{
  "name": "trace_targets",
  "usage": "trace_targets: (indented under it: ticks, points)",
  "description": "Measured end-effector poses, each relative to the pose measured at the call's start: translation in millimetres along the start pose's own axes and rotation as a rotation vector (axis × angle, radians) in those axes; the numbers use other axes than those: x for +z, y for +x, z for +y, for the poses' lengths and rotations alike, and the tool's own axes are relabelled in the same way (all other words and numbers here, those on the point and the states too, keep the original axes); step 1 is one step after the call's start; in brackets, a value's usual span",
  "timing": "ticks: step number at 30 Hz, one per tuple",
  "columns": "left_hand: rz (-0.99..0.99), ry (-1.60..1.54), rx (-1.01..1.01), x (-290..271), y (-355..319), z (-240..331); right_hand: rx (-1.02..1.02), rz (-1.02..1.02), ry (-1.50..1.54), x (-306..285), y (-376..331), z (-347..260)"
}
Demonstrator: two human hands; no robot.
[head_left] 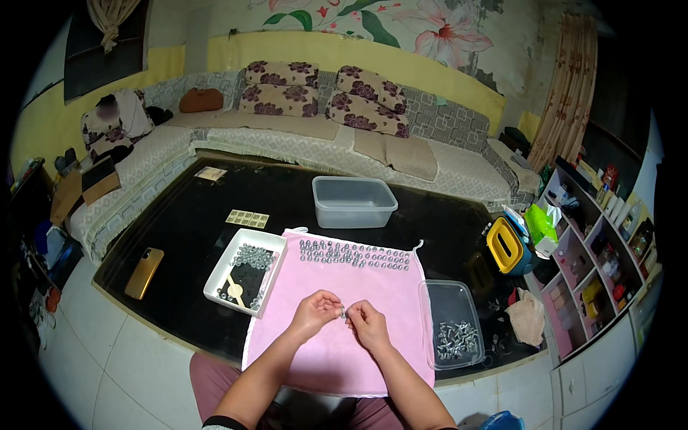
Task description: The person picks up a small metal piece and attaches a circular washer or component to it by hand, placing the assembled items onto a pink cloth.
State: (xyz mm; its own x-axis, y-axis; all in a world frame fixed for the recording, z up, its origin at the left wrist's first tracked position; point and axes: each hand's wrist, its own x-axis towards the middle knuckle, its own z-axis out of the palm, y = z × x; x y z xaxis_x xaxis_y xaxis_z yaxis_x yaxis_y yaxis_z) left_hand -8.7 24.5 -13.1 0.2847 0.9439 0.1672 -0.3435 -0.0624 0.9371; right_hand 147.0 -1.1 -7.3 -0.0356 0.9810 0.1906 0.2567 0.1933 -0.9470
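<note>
My left hand [317, 315] and my right hand [368, 325] meet over a pink cloth [315, 358], both with fingertips pinched on a small silvery metal bolt [343, 314]. Much of the bolt is covered by the fingers. Beyond the hands, several small metal pieces [351, 254] stand in rows along the cloth's far edge. To the left, a white tray [213, 287] contains round metal nuts [254, 256] and a pale wooden-looking spoon [235, 289]. On the right, a clear plastic container [448, 297] holds a pile of metal bolts [457, 340].
All this rests on a low black table [179, 208]. An empty translucent tub [354, 208] sits at the back, near a patterned card [248, 218]. A gold phone [145, 273] lies far left. A yellow-and-blue tissue box [506, 247] and crumpled cloth [525, 318] are right, beside a shelf unit [573, 279].
</note>
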Motion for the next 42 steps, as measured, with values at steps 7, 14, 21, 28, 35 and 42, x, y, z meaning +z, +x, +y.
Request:
trace_targets:
  ticks: [7,14,21,28,35,42]
  points:
    - [0.154,0.0,0.023,-1.7,4.9,-2.6,-0.222,0.011,-0.37,-5.4,1.1,-8.7]
    - [0.151,0.047,0.0,-3.1,4.4,-1.9,-0.024,-0.045,-0.247,-9.7,10.1,-6.8]
    - [0.119,0.121,0.019,-1.0,2.3,-2.0,0.009,-0.093,-0.045,-3.1,20.5,-3.5]
    - [0.099,0.17,0.002,-0.6,2.2,-1.2,0.118,-0.147,0.465,-4.2,23.6,4.5]
    - [0.069,0.127,0.034,-3.0,3.3,-5.3,0.145,-0.167,0.427,-5.7,23.2,1.8]
    - [0.054,0.192,-0.001,-2.0,1.9,-2.2,0.154,-0.228,0.436,-9.4,25.5,4.3]
